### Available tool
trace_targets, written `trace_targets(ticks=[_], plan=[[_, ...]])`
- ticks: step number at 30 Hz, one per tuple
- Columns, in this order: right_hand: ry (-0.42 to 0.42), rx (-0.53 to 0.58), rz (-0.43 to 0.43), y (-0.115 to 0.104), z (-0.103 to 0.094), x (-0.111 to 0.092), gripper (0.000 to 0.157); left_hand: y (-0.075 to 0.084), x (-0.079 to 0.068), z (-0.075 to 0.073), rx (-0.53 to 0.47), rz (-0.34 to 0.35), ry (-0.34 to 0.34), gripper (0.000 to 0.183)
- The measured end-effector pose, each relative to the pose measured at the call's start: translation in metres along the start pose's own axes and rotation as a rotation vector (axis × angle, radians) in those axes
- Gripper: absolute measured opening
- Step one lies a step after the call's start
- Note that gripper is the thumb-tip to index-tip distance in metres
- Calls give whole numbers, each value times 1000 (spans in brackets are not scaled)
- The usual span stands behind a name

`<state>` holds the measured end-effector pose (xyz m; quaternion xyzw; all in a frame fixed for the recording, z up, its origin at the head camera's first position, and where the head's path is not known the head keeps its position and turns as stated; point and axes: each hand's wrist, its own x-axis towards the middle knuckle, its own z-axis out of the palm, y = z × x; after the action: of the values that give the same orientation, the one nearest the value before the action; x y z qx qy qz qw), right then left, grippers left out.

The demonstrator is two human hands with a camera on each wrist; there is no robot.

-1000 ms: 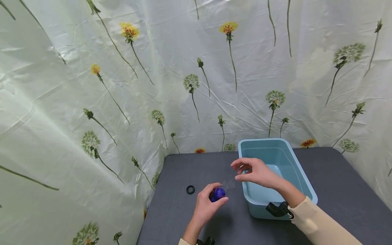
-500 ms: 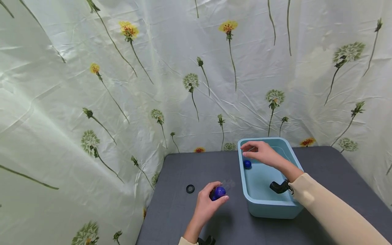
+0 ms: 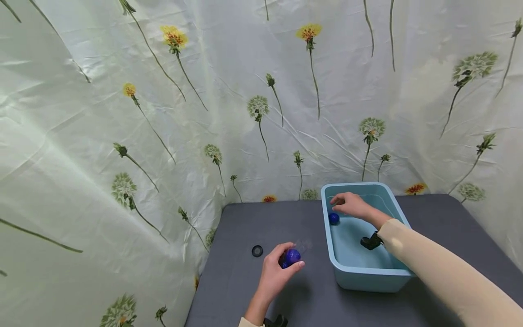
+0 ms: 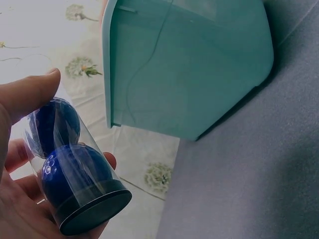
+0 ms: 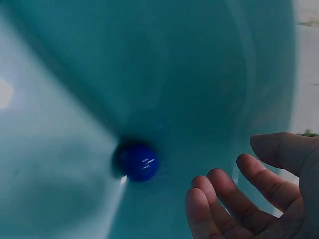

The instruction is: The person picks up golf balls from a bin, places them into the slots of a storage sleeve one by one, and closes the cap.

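My left hand point(image 3: 274, 271) grips a clear plastic tube point(image 4: 89, 174) with blue golf balls inside, one a dimpled ball point(image 4: 75, 169) above the black end cap point(image 4: 97, 211). The tube's clear other end points toward the bin in the head view. My right hand point(image 3: 353, 205) hangs over the light blue bin point(image 3: 369, 271), its fingers point(image 5: 227, 186) loosely bent with nothing between them. Below and apart from those fingers, a blue ball point(image 5: 139, 160) lies in the bin, against its left wall in the head view.
A black ring-shaped cap point(image 3: 257, 250) lies on the dark grey tabletop point(image 3: 233, 281), left of my left hand. Behind the table hangs a white curtain point(image 3: 229, 113) printed with dandelions. The bin stands on the right part of the table.
My right hand has moved from beside the tube to over the bin, farther back and right. A blue ball now shows in the bin. My left hand stays with the tube.
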<state>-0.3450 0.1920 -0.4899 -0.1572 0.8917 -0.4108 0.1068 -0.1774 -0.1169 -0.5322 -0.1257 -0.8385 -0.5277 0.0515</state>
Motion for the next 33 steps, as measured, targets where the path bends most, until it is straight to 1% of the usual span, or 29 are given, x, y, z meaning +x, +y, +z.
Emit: trace_targets(ticks=[5,8,13,18,21,26,29,33], plan=[[-62,-61,52,20,8,10,39,-2,2,-1,-11,9,2,48],[-96,-89,61,31,12,16,42,-3,3,0,-19,13,6,48],[-145,-79,119,46,21,23,50,-5,4,0,-20,10,11,49],[-193,-75,141,52,24,27,57,-7,5,1,-24,11,18,49],[-194,-84,138,52,25,29,53,-8,5,2,-32,15,20,49],[-191,-127,117,57,24,29,41,-10,5,2,-38,9,26,49],[-203,-163,121,61,24,28,40,-11,5,1,-28,12,32,49],[-226,-174,120,63,29,27,40,-13,3,0,-25,14,37,49]])
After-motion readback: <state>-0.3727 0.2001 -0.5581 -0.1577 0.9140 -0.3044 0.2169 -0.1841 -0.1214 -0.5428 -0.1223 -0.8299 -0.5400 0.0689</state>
